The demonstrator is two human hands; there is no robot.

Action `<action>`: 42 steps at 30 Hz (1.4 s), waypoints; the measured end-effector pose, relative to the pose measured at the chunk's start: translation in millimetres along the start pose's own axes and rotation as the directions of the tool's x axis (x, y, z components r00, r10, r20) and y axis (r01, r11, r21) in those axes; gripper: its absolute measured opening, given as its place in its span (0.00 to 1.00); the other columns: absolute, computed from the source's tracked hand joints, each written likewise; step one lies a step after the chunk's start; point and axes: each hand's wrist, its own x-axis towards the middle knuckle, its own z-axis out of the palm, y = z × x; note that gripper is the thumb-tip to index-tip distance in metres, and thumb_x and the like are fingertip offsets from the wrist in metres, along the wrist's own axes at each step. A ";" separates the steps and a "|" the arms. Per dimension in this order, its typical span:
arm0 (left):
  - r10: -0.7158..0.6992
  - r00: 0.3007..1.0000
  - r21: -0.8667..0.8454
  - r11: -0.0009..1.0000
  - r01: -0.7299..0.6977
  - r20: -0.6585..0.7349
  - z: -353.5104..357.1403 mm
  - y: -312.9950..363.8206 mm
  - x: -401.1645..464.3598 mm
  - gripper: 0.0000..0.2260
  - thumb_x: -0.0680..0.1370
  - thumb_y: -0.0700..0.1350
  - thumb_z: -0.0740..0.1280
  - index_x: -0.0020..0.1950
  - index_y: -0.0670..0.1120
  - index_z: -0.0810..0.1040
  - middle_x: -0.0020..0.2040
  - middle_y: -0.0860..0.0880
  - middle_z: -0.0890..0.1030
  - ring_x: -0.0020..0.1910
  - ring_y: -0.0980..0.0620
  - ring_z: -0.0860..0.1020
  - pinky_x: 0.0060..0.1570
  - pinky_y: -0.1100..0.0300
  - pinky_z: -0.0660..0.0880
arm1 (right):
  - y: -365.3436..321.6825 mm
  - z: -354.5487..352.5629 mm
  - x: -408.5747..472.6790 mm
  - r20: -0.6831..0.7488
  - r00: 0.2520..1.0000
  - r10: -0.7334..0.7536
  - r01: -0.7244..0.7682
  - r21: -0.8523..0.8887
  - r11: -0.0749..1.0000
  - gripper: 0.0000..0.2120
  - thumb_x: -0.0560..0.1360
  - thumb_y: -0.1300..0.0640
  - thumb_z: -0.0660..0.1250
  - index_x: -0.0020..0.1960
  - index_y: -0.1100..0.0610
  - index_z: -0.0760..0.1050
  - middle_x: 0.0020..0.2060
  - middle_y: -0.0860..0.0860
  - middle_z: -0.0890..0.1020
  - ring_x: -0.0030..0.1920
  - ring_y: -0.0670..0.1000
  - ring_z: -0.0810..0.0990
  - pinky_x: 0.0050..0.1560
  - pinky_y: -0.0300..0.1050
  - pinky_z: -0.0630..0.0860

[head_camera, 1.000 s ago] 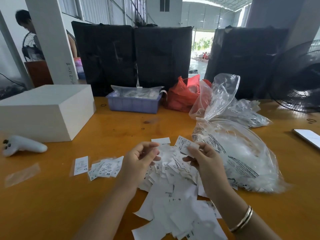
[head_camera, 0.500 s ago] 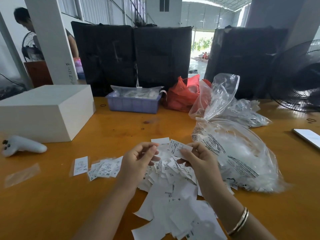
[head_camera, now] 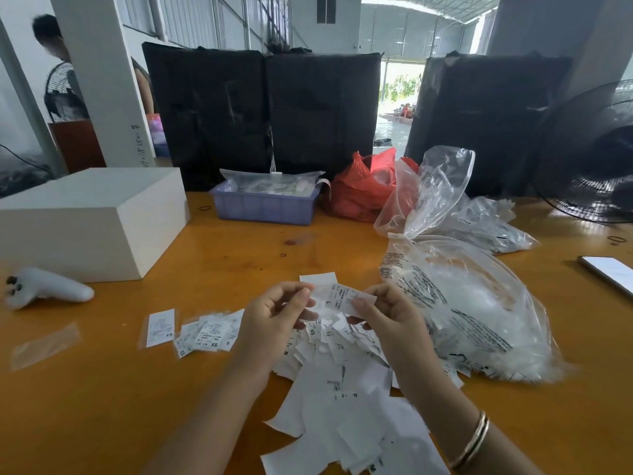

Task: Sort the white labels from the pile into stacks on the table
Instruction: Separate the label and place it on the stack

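Observation:
A loose pile of white labels point(head_camera: 346, 399) lies on the orange table point(head_camera: 102, 399) in front of me. Above its far end I hold one white label point(head_camera: 337, 298) marked "L" between both hands. My left hand point(head_camera: 277, 313) pinches its left end and my right hand point(head_camera: 387, 310) pinches its right end. Left of the pile sits a small stack of labels point(head_camera: 209, 334) marked XS and S. A single label point(head_camera: 160, 327) lies beside that stack. Another label point(head_camera: 318, 278) lies flat just beyond my hands.
A white box point(head_camera: 92, 221) and a white controller point(head_camera: 44, 289) sit at the left. A blue bin point(head_camera: 265, 204), a red bag point(head_camera: 359, 186) and clear plastic bags point(head_camera: 472, 303) stand behind and right. A phone point(head_camera: 609, 270) lies far right, beside a black fan point(head_camera: 592, 156). A person stands at the back left.
My right hand has carried the label leftward and my left hand has come up to take its other end. The pile has not moved.

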 end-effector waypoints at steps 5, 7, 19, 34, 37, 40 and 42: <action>-0.004 1.000 -0.006 1.000 0.004 0.001 -0.6 0.5 -0.2 0.05 0.78 0.44 0.66 0.48 0.51 0.82 0.38 0.54 0.83 0.37 0.56 0.83 0.36 0.68 0.78 | -1.4 -2.3 1.9 -0.019 1.000 -0.013 0.013 -0.024 1.000 0.02 0.75 0.64 0.68 0.43 0.59 0.76 0.36 0.50 0.85 0.35 0.46 0.83 0.34 0.33 0.77; -0.006 1.000 -0.017 1.000 0.006 0.004 -0.7 0.8 -0.3 0.06 0.78 0.43 0.66 0.48 0.51 0.82 0.38 0.54 0.83 0.37 0.55 0.83 0.35 0.68 0.77 | -2.8 -4.7 3.4 -0.049 0.999 -0.022 0.022 0.003 1.000 0.03 0.75 0.63 0.68 0.43 0.59 0.76 0.36 0.50 0.85 0.35 0.46 0.83 0.34 0.33 0.76; -0.023 0.996 -0.039 0.999 0.026 0.086 -2.0 -0.4 -0.3 0.07 0.79 0.40 0.65 0.51 0.50 0.81 0.44 0.53 0.85 0.42 0.54 0.84 0.38 0.67 0.78 | 3.2 -0.3 1.6 0.076 0.996 0.045 -0.035 -0.127 0.991 0.02 0.75 0.63 0.68 0.44 0.57 0.77 0.36 0.49 0.85 0.36 0.48 0.84 0.33 0.34 0.77; -0.084 0.996 -0.216 0.973 0.079 -0.013 -1.4 -1.1 1.8 0.07 0.75 0.38 0.69 0.49 0.49 0.82 0.41 0.50 0.84 0.43 0.51 0.84 0.38 0.67 0.78 | -0.4 -2.1 0.8 0.096 0.994 0.047 -0.033 -0.139 0.990 0.04 0.74 0.63 0.69 0.45 0.55 0.77 0.32 0.46 0.84 0.32 0.46 0.82 0.32 0.32 0.74; -0.060 0.998 -0.179 0.982 0.060 0.003 -0.6 -1.2 1.1 0.07 0.75 0.38 0.70 0.49 0.49 0.81 0.41 0.52 0.84 0.43 0.52 0.84 0.38 0.67 0.78 | -0.4 -2.3 0.8 0.115 0.993 0.038 -0.016 -0.186 0.983 0.04 0.75 0.63 0.69 0.45 0.55 0.77 0.31 0.46 0.83 0.31 0.45 0.82 0.32 0.33 0.74; -0.044 0.998 -0.123 0.991 0.051 0.051 0.6 -1.8 -0.4 0.08 0.75 0.38 0.70 0.49 0.51 0.81 0.42 0.53 0.84 0.43 0.54 0.84 0.39 0.68 0.78 | 0.2 -1.4 1.0 0.140 0.990 0.036 -0.007 -0.203 0.979 0.05 0.75 0.64 0.68 0.46 0.55 0.78 0.31 0.46 0.83 0.31 0.46 0.81 0.31 0.34 0.74; -0.037 0.997 -0.102 0.994 0.044 0.067 0.8 -1.8 -0.9 0.10 0.75 0.38 0.70 0.49 0.53 0.81 0.42 0.55 0.83 0.43 0.55 0.83 0.39 0.68 0.77 | 1.2 -1.3 1.5 0.126 0.991 0.042 -0.018 -0.181 0.983 0.06 0.75 0.64 0.68 0.48 0.54 0.78 0.30 0.47 0.83 0.31 0.46 0.81 0.32 0.35 0.74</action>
